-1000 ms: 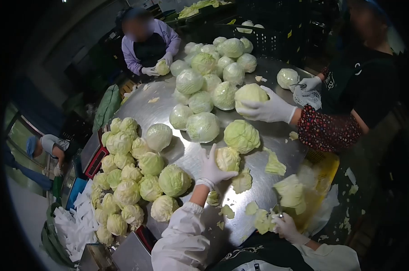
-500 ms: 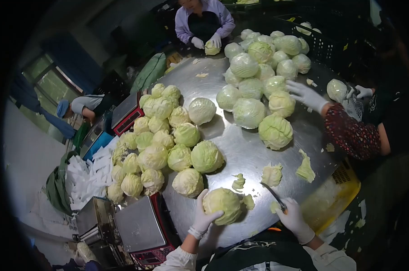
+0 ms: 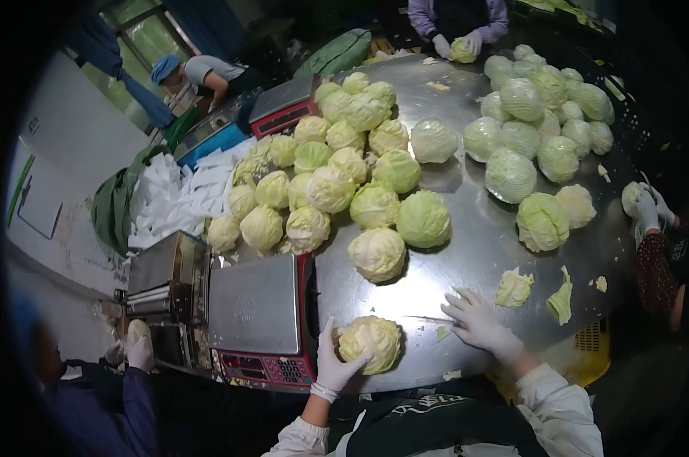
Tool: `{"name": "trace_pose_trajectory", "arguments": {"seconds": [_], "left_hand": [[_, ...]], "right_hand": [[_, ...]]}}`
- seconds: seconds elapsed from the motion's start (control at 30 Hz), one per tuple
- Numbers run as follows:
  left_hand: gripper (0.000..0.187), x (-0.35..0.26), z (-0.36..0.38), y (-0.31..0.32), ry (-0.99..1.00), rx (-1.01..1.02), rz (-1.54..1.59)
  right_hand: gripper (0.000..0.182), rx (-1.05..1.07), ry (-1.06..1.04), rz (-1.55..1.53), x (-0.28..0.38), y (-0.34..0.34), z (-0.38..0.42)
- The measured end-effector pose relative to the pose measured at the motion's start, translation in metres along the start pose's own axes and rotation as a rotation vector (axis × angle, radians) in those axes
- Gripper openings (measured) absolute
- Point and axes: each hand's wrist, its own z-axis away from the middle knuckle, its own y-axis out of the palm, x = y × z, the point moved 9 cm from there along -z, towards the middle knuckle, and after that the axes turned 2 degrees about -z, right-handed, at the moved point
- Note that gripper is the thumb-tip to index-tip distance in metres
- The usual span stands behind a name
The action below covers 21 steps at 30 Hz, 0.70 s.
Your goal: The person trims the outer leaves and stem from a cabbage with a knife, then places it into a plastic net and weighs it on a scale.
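Observation:
My left hand (image 3: 335,364), in a white glove, curls around the left side of a pale green cabbage (image 3: 372,345) near the table's front edge. To its right, my right hand (image 3: 477,326), also gloved, lies low over the metal table with some fingers stretched out. The thin blade of a knife (image 3: 420,317) points left from under those fingers; its handle is hidden by the hand. A small leaf scrap (image 3: 442,333) lies close by the right hand. Beyond the held cabbage sits a loose cabbage (image 3: 377,254), beside a pile of unwrapped cabbages (image 3: 330,189).
A red scale (image 3: 257,305) stands left of my left hand, another scale (image 3: 283,107) farther back. Film-wrapped cabbages (image 3: 510,175) are piled at back right. Torn leaves (image 3: 560,298) lie right, above a yellow crate (image 3: 592,343). Co-workers' hands (image 3: 645,206) handle cabbages around the table.
The view has swung left. The held cabbage now shows a paler side. My right hand has spread its fingers, and the knife blade points left. A co-worker's reaching hand has drawn back to a cabbage.

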Motion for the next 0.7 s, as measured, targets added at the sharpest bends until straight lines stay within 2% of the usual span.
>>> {"name": "trace_pose_trajectory", "arguments": {"seconds": [0.03, 0.07, 0.13, 0.17, 0.2, 0.27, 0.3, 0.33, 0.37, 0.4, 0.47, 0.53, 0.6, 0.7], "left_hand": [[0.112, 0.004, -0.002, -0.002, 0.051, 0.0, -0.157], [0.112, 0.016, -0.003, -0.001, 0.033, -0.011, -0.149], [0.102, 0.037, -0.004, 0.017, -0.078, 0.053, 0.263], [0.094, 0.018, -0.001, 0.027, -0.159, 0.064, 0.575], [0.094, 0.005, 0.0, 0.03, -0.167, 0.064, 0.579], [0.093, -0.009, 0.005, 0.038, -0.146, 0.04, 0.559], [0.096, -0.015, 0.002, 0.041, -0.053, 0.008, 0.362], [0.096, -0.017, 0.004, 0.051, -0.059, 0.038, 0.365], [0.098, -0.045, 0.004, 0.052, 0.062, 0.032, 0.067], [0.101, -0.07, 0.004, 0.059, 0.197, 0.024, -0.227], [0.106, -0.085, 0.002, 0.076, 0.252, 0.06, -0.27], [0.106, -0.098, -0.003, 0.081, 0.292, 0.079, -0.374], [0.103, -0.095, -0.005, 0.085, 0.331, 0.093, -0.395], [0.096, -0.085, -0.007, 0.086, 0.357, 0.048, -0.454]], "right_hand": [[0.046, 0.028, -0.007, -0.036, 0.003, 0.003, 0.021], [0.044, 0.028, 0.009, -0.144, 0.002, 0.003, 0.049], [0.039, -0.016, 0.106, -0.363, 0.006, -0.014, 0.098], [0.034, 0.073, 0.229, -0.356, -0.011, -0.006, 0.128], [0.034, 0.082, 0.233, -0.356, -0.01, -0.01, 0.142], [0.03, -0.09, 0.604, -0.215, -0.034, -0.029, 0.182], [0.03, -0.25, 0.65, -0.221, -0.034, -0.038, 0.181], [0.034, -0.225, 0.771, -0.386, -0.033, -0.033, 0.184], [0.037, -0.209, 0.894, -0.553, -0.018, -0.036, 0.164], [0.045, -0.184, 0.807, -0.413, -0.006, -0.033, 0.148], [0.053, -0.1, 0.72, -0.468, 0.031, -0.03, 0.107], [0.041, -0.035, 0.701, -0.567, 0.041, -0.003, 0.092], [0.032, -0.003, 0.572, -0.515, 0.048, 0.014, 0.08], [0.037, 0.089, 0.549, -0.529, 0.05, 0.021, 0.075]]}}
